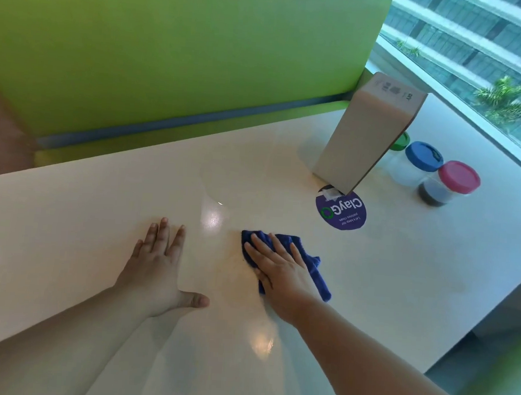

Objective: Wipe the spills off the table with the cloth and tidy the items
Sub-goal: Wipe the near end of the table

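Observation:
A blue cloth (pixel 316 268) lies on the white table (pixel 99 218) near its middle. My right hand (pixel 276 268) presses flat on the cloth with straight fingers. My left hand (pixel 157 267) rests flat on the bare tabletop to the left, fingers spread, holding nothing. A faint brownish smear (pixel 230 265) shows on the table just left of the cloth. At the back right stand three clear jars with a pink lid (pixel 458 176), a blue lid (pixel 423 156) and a green lid (pixel 400 141).
A tall beige napkin box (pixel 363 136) stands in front of the jars, beside a round purple sticker (pixel 342 213). A green bench seat (pixel 170 54) runs along the table's far side. A window (pixel 491 43) is at the right; the table's right edge drops off.

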`<state>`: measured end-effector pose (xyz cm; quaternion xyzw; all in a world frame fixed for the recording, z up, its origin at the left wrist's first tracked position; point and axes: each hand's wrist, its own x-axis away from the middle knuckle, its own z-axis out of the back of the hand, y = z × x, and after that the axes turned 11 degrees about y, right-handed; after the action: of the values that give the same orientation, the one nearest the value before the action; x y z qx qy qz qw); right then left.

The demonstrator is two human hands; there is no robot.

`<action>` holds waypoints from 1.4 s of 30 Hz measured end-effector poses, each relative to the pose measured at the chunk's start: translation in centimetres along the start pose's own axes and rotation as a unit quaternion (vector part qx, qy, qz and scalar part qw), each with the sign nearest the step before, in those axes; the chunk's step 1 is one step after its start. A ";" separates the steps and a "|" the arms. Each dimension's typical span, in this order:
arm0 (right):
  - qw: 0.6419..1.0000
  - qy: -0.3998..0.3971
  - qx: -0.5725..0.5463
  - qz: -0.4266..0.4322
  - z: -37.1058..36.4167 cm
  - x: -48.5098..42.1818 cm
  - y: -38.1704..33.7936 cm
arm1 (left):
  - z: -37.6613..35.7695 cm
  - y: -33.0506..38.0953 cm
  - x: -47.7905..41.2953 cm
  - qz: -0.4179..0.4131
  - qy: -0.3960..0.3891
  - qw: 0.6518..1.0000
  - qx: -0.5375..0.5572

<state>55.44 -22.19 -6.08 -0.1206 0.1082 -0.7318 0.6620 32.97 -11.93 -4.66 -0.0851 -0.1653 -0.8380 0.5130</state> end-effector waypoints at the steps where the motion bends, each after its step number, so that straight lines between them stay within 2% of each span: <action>1: 1.000 0.001 0.009 0.006 0.2 0.6 0.7 | 0.0 0.0 0.0 -0.001 0.001 1.000 0.000; 7: 0.991 0.040 0.017 -0.126 0.3 -1.5 1.1 | 0.0 0.0 0.1 0.005 0.003 1.000 0.001; 13: 1.000 -0.002 0.005 -0.011 0.4 2.5 1.2 | 0.1 0.4 0.3 0.007 0.003 1.000 -0.010; 16: 0.998 0.016 0.012 -0.060 0.6 1.6 2.5 | 0.3 0.5 0.2 0.009 0.001 1.000 -0.009; 19: 0.993 0.040 0.001 -0.111 0.4 -0.1 0.8 | 0.2 0.3 0.2 0.012 0.002 1.000 -0.006; 24: 0.999 0.015 -0.013 -0.044 0.6 3.1 0.9 | 0.0 0.4 0.3 0.008 0.004 1.000 -0.004; 30: 0.992 0.041 -0.002 -0.121 0.4 0.2 0.9 | 0.0 0.3 0.2 0.013 0.007 1.000 -0.005; 36: 0.997 0.036 -0.002 -0.066 0.2 4.0 0.5 | -0.1 0.3 0.2 0.009 0.004 1.000 -0.005; 42: 0.990 0.056 -0.007 -0.126 -0.1 0.7 0.5 | -0.3 0.3 0.1 0.008 0.008 1.000 -0.010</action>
<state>55.78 -22.97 -6.25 -0.0968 0.1339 -0.8140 0.5568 33.15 -12.23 -4.85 -0.0843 -0.1521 -0.8364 0.5199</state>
